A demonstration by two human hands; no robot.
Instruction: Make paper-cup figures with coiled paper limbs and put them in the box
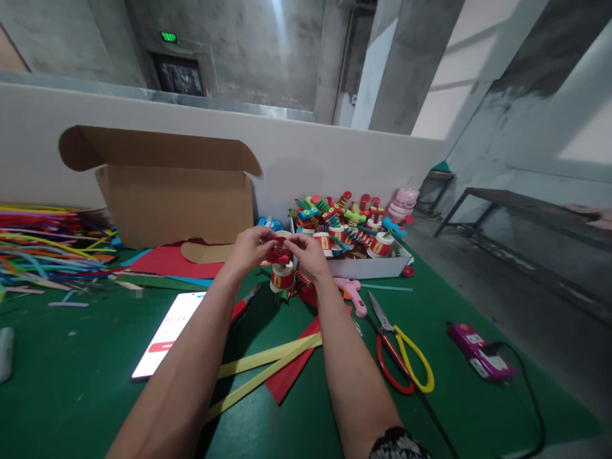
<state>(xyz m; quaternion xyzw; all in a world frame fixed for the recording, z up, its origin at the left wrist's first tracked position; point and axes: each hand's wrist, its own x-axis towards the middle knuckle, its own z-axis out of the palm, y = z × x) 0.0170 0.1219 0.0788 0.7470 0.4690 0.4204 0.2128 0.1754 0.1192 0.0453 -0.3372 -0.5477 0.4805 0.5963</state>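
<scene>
In the middle of the head view, my left hand and my right hand pinch the red top of a paper-cup figure from both sides. Its body is a small red and white cup with a gold label, and folded paper springs stick out at its sides. Both hands have their fingers closed at the figure's head, just above the table. Below the wrists lie yellow paper strips and a red paper strip. A red-handled cutter or similar tool rests beside my left forearm.
A white box holds several similar figures. To the right lie a pink glue gun, scissors and a purple device with a cable. Leftward are a phone, an open cardboard box and heaped paper strips.
</scene>
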